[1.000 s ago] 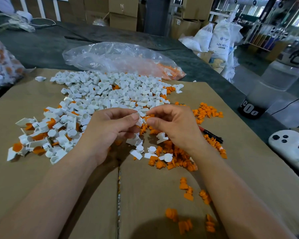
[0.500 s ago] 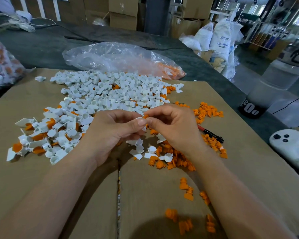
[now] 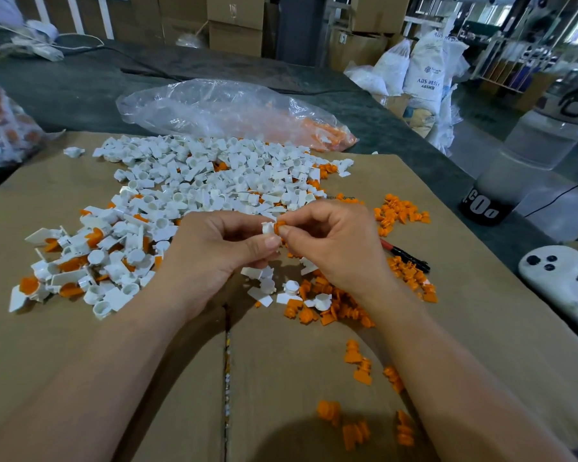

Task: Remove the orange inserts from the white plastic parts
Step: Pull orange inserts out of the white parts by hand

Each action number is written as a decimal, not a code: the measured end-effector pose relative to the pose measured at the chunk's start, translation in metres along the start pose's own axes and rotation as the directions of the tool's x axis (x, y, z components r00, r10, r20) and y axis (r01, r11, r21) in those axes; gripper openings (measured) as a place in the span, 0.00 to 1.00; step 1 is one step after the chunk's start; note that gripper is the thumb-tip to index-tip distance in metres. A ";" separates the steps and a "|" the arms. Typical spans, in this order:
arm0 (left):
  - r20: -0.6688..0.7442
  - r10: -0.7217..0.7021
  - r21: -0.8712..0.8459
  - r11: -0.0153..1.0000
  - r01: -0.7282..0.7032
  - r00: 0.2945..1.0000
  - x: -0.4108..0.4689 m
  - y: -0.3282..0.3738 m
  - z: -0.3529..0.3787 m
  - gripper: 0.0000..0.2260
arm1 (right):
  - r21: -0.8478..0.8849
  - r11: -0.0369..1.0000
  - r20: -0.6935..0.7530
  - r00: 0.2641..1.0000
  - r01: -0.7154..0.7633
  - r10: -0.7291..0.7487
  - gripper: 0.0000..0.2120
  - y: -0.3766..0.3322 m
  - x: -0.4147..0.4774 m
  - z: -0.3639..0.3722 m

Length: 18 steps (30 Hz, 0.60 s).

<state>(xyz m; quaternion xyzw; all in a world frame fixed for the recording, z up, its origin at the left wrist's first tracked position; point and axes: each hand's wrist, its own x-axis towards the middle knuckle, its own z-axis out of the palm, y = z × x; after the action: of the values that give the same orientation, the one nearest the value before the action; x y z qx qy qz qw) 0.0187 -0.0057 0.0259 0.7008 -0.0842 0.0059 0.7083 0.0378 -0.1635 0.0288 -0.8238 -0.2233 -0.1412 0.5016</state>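
Left grip (image 3: 214,258) pinches a white part (image 3: 267,227), right grip (image 3: 334,248) its orange insert (image 3: 280,224). A jerk could fling it — toward ten o'clock.

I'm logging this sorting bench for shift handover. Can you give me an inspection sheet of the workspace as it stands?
Surface: flattened brown cardboard sheet over a dark grey tabletop.
Job's things: heap of white plastic parts, some with orange in them; loose orange plastic inserts scattered at right; one small white part and one orange insert between the hands.
Clutter: clear plastic bag, red-and-black pen, white handheld controller.
Grippers: left hand pinches the white part; right hand pinches the orange insert.
Cables: white cable far left; black cable far right.
Surroundings: stacked cardboard boxes, white sacks.
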 end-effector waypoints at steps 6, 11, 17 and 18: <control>-0.016 0.026 0.068 0.997 -0.025 1.000 0.000 -0.001 0.001 0.06 | 0.016 0.999 0.045 0.998 -0.047 0.046 0.07 0.000 0.001 0.000; 0.008 -0.043 0.033 0.999 0.043 0.999 0.002 -0.002 0.001 0.07 | 0.202 0.969 0.121 0.985 -0.143 0.120 0.09 -0.001 0.003 -0.004; 0.027 -0.082 -0.030 0.996 0.082 0.996 0.002 0.000 0.003 0.14 | 0.121 0.987 0.139 0.987 -0.102 0.085 0.11 -0.005 0.003 0.001; 0.025 -0.075 -0.022 0.997 0.075 0.997 0.002 0.000 0.003 0.14 | 0.137 0.985 0.146 0.986 -0.106 0.086 0.11 -0.005 0.003 0.001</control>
<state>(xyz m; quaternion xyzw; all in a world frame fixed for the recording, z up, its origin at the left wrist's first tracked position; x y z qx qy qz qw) 0.0205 -0.0084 0.0263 0.6954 -0.0663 -0.0301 0.7150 0.0377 -0.1601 0.0339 -0.8031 -0.2273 -0.0423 0.5492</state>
